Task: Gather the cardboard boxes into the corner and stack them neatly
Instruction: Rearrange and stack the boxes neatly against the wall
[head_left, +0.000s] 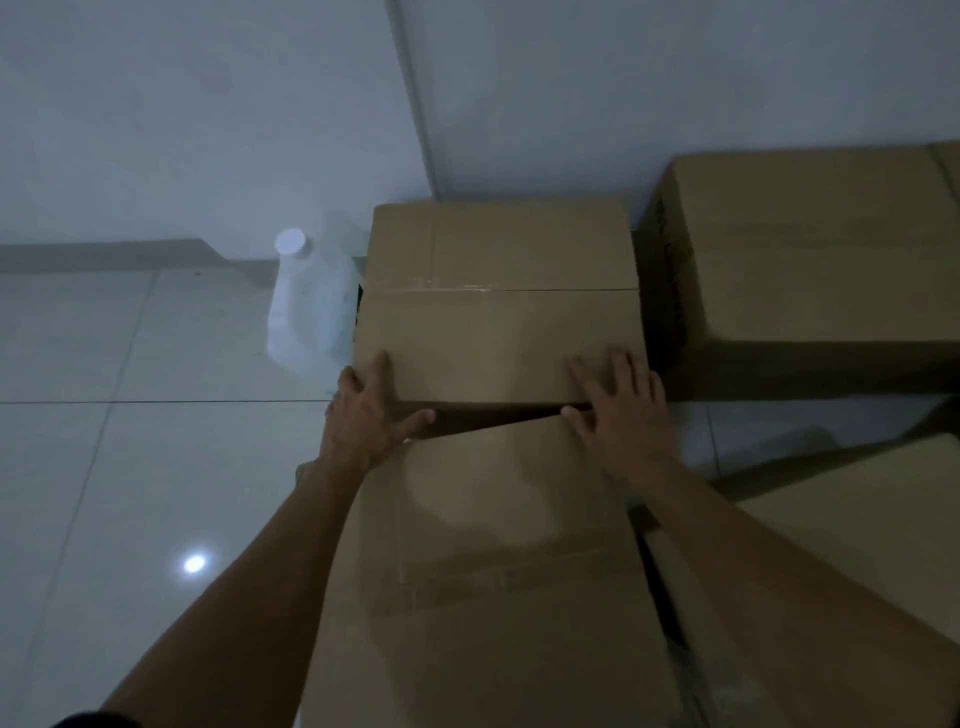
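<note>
Corner box sits against the wall corner, taped seam across its top; a near box lies just in front, skewed. Left hand and right hand lie flat on the corner box's near edge, fingers spread, thumbs over the front face. A larger box stands right; a white jug left.
</note>
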